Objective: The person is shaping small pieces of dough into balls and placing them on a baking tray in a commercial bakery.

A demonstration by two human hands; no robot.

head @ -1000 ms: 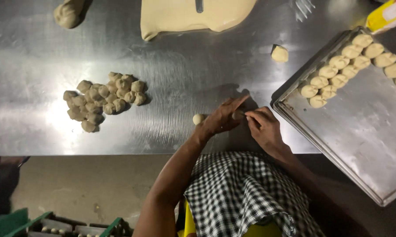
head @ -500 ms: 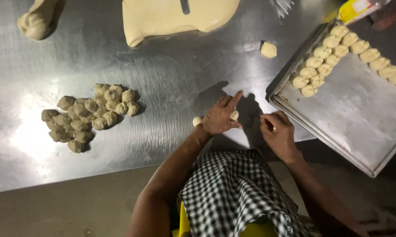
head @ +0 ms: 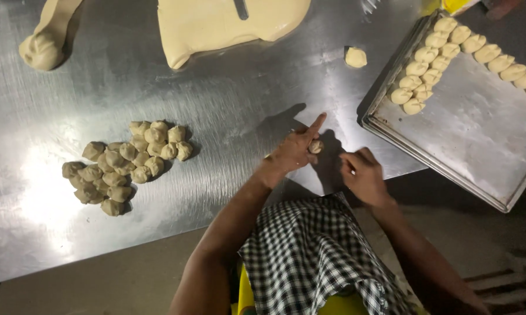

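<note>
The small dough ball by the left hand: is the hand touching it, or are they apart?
Touching. The head view shows the left hand pressing its palm edge on the small dough ball, with no gap visible.

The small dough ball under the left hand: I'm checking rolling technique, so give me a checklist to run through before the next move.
1. Left hand on the small round dough ball: ok, the ball shows at the fingers.
2. Right hand free: cannot tell, fingers curled.
3. Bare steel table around the ball: ok.
4. Space on the metal baking tray: ok, shaped pieces fill only its far edge.
5. Pile of rough dough lumps in supply: ok, lying left of the hands.
</note>
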